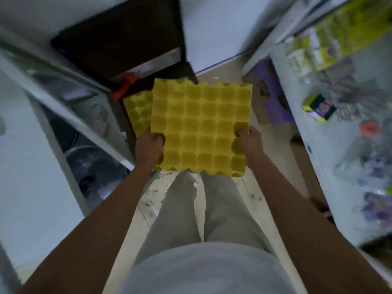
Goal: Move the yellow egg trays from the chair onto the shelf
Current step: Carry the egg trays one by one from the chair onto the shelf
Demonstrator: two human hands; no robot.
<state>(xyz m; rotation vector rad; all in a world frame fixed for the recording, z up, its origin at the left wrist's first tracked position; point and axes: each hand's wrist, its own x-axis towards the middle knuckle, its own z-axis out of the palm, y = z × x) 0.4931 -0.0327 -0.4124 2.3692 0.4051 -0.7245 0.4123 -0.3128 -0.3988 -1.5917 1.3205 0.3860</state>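
A yellow egg tray [201, 126] is held flat in front of me, above my legs. My left hand [149, 148] grips its left edge, thumb in a cup. My right hand [248, 137] grips its right edge the same way. Below and to the left lies a second yellow egg tray [136, 111], partly covered by the held one; it rests on a dark chair [127, 47]. A white shelf [331, 132] with packed goods runs along the right side.
A white rack [63, 98] with dark items stands at the left. An orange object [125, 85] sits by the chair. A purple carton [273, 92] leans at the foot of the right shelf. Light floor tiles run between the two.
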